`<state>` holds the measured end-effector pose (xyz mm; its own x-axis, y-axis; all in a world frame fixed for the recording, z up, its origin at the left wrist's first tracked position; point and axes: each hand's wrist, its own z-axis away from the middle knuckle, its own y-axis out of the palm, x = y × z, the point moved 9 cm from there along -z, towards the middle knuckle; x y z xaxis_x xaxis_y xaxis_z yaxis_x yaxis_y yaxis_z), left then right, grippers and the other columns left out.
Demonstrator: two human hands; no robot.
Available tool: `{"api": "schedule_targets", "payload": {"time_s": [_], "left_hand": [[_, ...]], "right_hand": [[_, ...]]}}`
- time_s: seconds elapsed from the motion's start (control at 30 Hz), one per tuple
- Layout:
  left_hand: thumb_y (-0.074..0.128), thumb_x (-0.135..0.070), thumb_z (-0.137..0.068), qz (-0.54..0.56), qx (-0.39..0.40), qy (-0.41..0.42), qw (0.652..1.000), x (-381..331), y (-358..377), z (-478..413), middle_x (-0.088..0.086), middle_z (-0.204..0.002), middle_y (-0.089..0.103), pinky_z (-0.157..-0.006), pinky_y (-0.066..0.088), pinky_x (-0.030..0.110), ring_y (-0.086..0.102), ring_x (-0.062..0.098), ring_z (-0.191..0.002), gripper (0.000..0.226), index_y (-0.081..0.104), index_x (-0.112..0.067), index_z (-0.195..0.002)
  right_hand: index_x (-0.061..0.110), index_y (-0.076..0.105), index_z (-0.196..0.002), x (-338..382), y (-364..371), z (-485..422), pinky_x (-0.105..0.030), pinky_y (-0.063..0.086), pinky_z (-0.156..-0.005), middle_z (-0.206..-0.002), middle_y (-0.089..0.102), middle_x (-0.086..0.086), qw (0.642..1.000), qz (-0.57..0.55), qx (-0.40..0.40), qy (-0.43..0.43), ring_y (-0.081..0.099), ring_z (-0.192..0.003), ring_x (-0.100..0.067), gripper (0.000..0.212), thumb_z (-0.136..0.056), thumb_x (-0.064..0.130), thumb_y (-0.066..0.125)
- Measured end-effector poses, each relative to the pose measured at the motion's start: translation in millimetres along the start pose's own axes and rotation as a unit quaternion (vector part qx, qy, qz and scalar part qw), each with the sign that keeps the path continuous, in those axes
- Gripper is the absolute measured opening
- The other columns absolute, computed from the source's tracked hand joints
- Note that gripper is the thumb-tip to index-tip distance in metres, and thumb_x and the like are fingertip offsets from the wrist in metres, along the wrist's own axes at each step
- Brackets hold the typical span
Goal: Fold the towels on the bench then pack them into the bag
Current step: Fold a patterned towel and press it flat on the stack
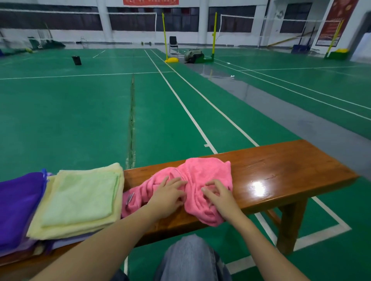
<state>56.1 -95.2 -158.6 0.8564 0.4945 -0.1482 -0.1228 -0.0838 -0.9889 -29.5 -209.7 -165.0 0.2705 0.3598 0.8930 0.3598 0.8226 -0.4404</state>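
Our left hand, fingers straight, pinned the pink towel to the bench. Our right hand pinched it, fingers curled, likely to spread it.

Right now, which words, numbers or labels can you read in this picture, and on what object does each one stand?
No text can be read here.
Too blurred to read: the pale characters on the red banner high on the far wall.
Too small and blurred: the print on the red poster on the right wall.
No legible print: the small tag on the pink towel.
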Motion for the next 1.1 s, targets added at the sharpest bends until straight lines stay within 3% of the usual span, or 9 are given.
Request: {"api": "schedule_targets", "payload": {"time_s": [0.17, 0.27, 0.4, 0.57, 0.67, 0.77, 0.87, 0.97, 1.1], "left_hand": [[0.054, -0.027, -0.089, 0.035, -0.025, -0.016, 0.999, -3.8, 1.5, 3.6, -0.006, -0.147, 0.036, -0.117, 0.009, 0.039, 0.027, 0.016, -0.139, 0.037, 0.049, -0.024, -0.125], [0.059, -0.032, -0.086, 0.037, -0.059, -0.074, 0.995, 12.9, -7.0, 1.4, 0.000, -0.153, 0.024, -0.115, 0.016, 0.040, 0.021, 0.021, -0.141, 0.066, 0.028, -0.030, -0.144], [0.056, -0.048, -0.087, -0.009, -0.002, -0.153, 0.988, 44.9, -5.5, -6.3, 0.004, -0.157, 0.015, -0.116, 0.000, 0.048, 0.008, 0.025, -0.146, 0.083, 0.006, -0.030, -0.150], [0.054, -0.026, -0.082, 0.024, -0.034, -0.090, 0.995, 40.2, -10.9, -6.5, -0.002, -0.116, 0.060, -0.102, 0.036, 0.035, 0.051, 0.020, -0.114, 0.034, 0.059, -0.022, -0.115], [0.054, -0.031, -0.081, 0.037, -0.004, -0.052, 0.998, 27.7, -8.3, 2.5, -0.007, -0.090, 0.061, -0.070, 0.041, 0.024, 0.053, 0.014, -0.086, 0.023, 0.067, -0.023, -0.099], [0.049, -0.052, -0.086, 0.045, -0.027, -0.057, 0.997, 28.3, -19.9, -1.0, -0.007, -0.086, 0.055, -0.056, 0.035, 0.021, 0.053, 0.011, -0.078, 0.027, 0.061, -0.028, -0.083], [0.046, -0.047, -0.091, 0.094, -0.091, -0.123, 0.984, 48.4, -28.5, -15.7, -0.006, -0.087, 0.052, -0.064, 0.039, 0.026, 0.052, 0.013, -0.081, 0.026, 0.057, -0.026, -0.083], [0.050, -0.038, -0.093, 0.177, -0.084, -0.144, 0.970, 60.0, -15.1, -41.0, 0.000, -0.107, 0.060, -0.086, 0.045, 0.033, 0.054, 0.018, -0.099, 0.029, 0.063, -0.016, -0.108], [0.045, -0.022, -0.098, 0.310, -0.066, -0.183, 0.931, 61.4, 4.7, -64.7, 0.007, -0.125, 0.058, -0.095, 0.041, 0.031, 0.054, 0.020, -0.111, 0.032, 0.056, -0.008, -0.125]], "right_hand": [[0.032, 0.044, -0.131, -1.9, 21.2, 1.4, -0.024, 0.045, -0.087, -0.116, 0.052, 0.017, 0.972, 0.211, 0.102, -0.011, 0.055, -0.107, -0.009, 0.055, -0.083, 0.049, 0.063], [0.026, 0.059, -0.090, -7.2, 14.9, -2.3, -0.035, 0.050, -0.079, -0.084, 0.061, 0.009, 0.968, 0.234, 0.092, -0.020, 0.056, -0.079, -0.008, 0.008, -0.084, 0.030, 0.063], [0.024, 0.046, -0.069, -17.4, -15.2, -14.6, -0.027, 0.045, -0.064, -0.073, 0.055, 0.007, 0.959, 0.282, 0.017, 0.003, 0.053, -0.068, -0.009, 0.021, -0.084, 0.022, 0.060], [0.022, 0.048, -0.070, -22.6, -65.4, -26.2, -0.014, 0.033, -0.052, -0.077, 0.056, 0.006, 0.939, 0.302, -0.162, 0.032, 0.050, -0.066, -0.005, 0.023, -0.093, 0.020, 0.055], [0.020, 0.049, -0.072, -27.2, -82.5, -36.6, -0.017, 0.037, -0.054, -0.076, 0.057, 0.003, 0.934, 0.280, -0.216, 0.052, 0.050, -0.066, -0.008, 0.022, -0.095, 0.018, 0.052], [0.017, 0.057, -0.093, -19.3, -76.8, -44.9, -0.025, 0.048, -0.078, -0.100, 0.060, 0.000, 0.924, 0.307, -0.222, 0.052, 0.054, -0.087, -0.013, 0.006, -0.091, 0.023, 0.057], [0.018, 0.054, -0.113, 6.8, -57.0, -41.4, -0.028, 0.041, -0.097, -0.115, 0.050, 0.002, 0.917, 0.322, -0.235, -0.025, 0.045, -0.107, -0.012, 0.024, -0.089, 0.022, 0.056], [0.024, 0.056, -0.117, 30.8, -18.4, -40.7, -0.028, 0.038, -0.104, -0.120, 0.053, 0.010, 0.944, 0.264, -0.133, -0.144, 0.044, -0.111, -0.004, 0.027, -0.090, 0.020, 0.054], [0.028, 0.052, -0.129, 24.4, 11.9, -48.1, -0.034, 0.036, -0.106, -0.125, 0.056, 0.011, 0.959, 0.244, -0.033, -0.143, 0.046, -0.116, -0.007, 0.036, -0.094, 0.033, 0.052]]}}
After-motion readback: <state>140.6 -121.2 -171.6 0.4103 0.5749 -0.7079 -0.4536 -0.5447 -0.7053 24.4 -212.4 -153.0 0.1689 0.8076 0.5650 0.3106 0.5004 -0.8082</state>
